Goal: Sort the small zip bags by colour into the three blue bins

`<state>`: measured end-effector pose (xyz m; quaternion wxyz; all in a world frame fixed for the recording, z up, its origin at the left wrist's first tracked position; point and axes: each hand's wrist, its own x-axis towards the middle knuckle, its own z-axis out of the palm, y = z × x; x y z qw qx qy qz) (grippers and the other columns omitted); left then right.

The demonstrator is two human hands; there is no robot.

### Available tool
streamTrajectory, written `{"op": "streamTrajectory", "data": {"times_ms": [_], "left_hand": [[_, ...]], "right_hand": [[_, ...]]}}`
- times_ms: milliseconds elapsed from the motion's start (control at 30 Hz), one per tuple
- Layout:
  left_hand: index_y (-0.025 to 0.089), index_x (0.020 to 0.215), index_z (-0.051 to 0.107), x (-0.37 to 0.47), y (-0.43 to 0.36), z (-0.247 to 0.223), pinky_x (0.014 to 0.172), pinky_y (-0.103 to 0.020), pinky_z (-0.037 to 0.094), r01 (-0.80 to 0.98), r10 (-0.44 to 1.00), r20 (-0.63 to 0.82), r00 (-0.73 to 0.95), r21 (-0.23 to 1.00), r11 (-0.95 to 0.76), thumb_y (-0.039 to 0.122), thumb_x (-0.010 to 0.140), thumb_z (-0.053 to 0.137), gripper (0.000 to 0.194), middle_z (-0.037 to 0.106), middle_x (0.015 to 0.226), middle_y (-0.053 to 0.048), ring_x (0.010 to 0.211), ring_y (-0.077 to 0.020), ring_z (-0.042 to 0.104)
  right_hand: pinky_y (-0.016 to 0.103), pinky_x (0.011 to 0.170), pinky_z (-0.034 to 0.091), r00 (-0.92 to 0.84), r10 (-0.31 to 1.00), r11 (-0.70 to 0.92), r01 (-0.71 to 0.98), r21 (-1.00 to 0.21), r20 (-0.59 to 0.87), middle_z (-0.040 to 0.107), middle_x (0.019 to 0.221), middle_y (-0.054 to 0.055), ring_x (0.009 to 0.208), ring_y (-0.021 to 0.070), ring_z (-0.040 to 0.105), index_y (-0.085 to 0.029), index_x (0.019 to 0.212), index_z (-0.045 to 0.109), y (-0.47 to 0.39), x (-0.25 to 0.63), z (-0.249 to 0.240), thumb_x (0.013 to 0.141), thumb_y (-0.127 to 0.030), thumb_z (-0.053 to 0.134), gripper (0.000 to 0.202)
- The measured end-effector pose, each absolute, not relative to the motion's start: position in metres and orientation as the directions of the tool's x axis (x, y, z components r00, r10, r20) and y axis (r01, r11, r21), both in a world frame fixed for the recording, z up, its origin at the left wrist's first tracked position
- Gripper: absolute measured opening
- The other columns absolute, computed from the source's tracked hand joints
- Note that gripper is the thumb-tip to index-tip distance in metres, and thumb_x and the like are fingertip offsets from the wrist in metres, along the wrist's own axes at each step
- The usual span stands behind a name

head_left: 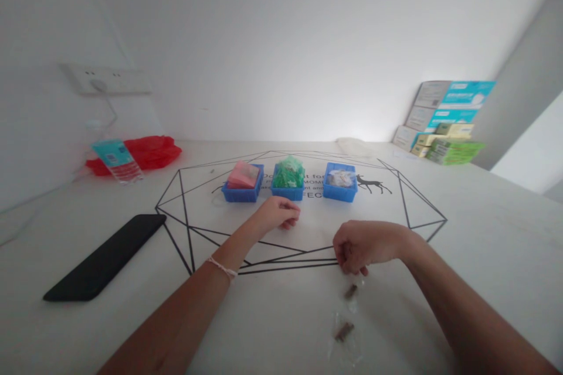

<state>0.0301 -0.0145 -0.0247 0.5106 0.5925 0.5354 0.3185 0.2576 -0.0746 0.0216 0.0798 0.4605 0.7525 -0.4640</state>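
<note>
My left hand (281, 214) hovers just in front of the middle blue bin, its fingers curled together; whatever they may hold is hidden. Further right and closer to me, my right hand (357, 248) has its fingers bent down to the tabletop, pressed together over something I cannot make out. Right below it lies a small clear plastic bag (350, 292) with a brown piece inside. A second clear bag (345, 333), also with a brown piece, lies nearer to me. The middle bin (288, 194) holds green plastic packaging (289, 172).
A left bin (241, 195) holds pink packets (243, 174); a right bin (340, 194) holds clear bags (342, 178). A black flat object (105, 258) lies at left. Behind it are a red plastic bag (153, 152) and a blue-white packet (115, 158). Boxes (448, 108) stand stacked at back right.
</note>
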Motion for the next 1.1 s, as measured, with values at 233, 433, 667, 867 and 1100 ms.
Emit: {"op": "streamTrajectory", "data": {"times_ms": [233, 433, 667, 867, 1100], "left_hand": [[0.015, 0.078, 0.077, 0.028, -0.022, -0.017, 0.056, -0.024, 0.048, 0.342, 0.869, -0.158, 0.469, 0.940, -0.014, 0.041, 0.074, 0.074, 0.026, 0.076, 0.081, -0.010, 0.064, -0.0147, 0.065], [0.015, 0.075, 0.076, 0.033, -0.030, -0.013, 0.059, -0.024, 0.048, 0.283, 0.840, -0.243, 0.484, 0.952, 0.112, 0.037, 0.071, 0.077, 0.022, 0.076, 0.081, -0.009, 0.066, -0.0144, 0.065], [0.014, 0.064, 0.073, 0.029, -0.029, -0.013, 0.057, -0.025, 0.045, 0.301, 0.857, -0.296, 0.422, 0.937, 0.176, 0.038, 0.066, 0.082, 0.026, 0.072, 0.067, -0.007, 0.056, -0.0122, 0.059], [0.014, 0.065, 0.074, 0.029, -0.029, -0.015, 0.054, -0.024, 0.044, 0.281, 0.857, -0.293, 0.424, 0.942, 0.183, 0.036, 0.067, 0.082, 0.024, 0.072, 0.066, -0.006, 0.053, -0.0102, 0.058], [0.012, 0.076, 0.077, 0.030, -0.021, -0.023, 0.067, -0.027, 0.052, 0.059, 0.916, -0.237, 0.324, 0.971, 0.231, 0.019, 0.053, 0.088, 0.026, 0.074, 0.070, -0.007, 0.063, -0.0136, 0.065]], "right_hand": [[0.025, 0.054, 0.045, -0.507, 0.860, 0.172, 0.399, -0.901, -0.060, 0.064, 0.062, 0.000, 0.056, 0.0124, 0.058, -0.017, 0.075, 0.063, -0.041, 0.259, -0.003, 0.072, -0.032, 0.070, 0.017], [0.025, 0.054, 0.042, -0.352, 0.935, 0.127, 0.212, -0.969, 0.046, 0.062, 0.062, -0.002, 0.051, 0.0090, 0.051, -0.017, 0.072, 0.061, -0.028, 0.251, -0.021, 0.069, -0.040, 0.078, 0.029], [0.024, 0.051, 0.042, -0.284, 0.957, -0.008, 0.189, -0.982, -0.062, 0.063, 0.061, -0.001, 0.050, 0.0081, 0.051, -0.015, 0.068, 0.064, -0.029, 0.249, -0.026, 0.068, -0.033, 0.080, 0.024], [0.022, 0.047, 0.041, -0.247, 0.960, -0.081, 0.202, -0.976, -0.131, 0.064, 0.062, 0.001, 0.049, 0.0086, 0.053, -0.013, 0.076, 0.070, -0.034, 0.247, -0.021, 0.074, -0.029, 0.076, 0.017], [0.023, 0.059, 0.052, -0.246, 0.965, -0.066, 0.091, -0.994, -0.087, 0.075, 0.080, 0.009, 0.069, 0.0149, 0.069, -0.012, 0.077, 0.075, -0.032, 0.246, -0.021, 0.072, -0.036, 0.078, 0.024]]}}
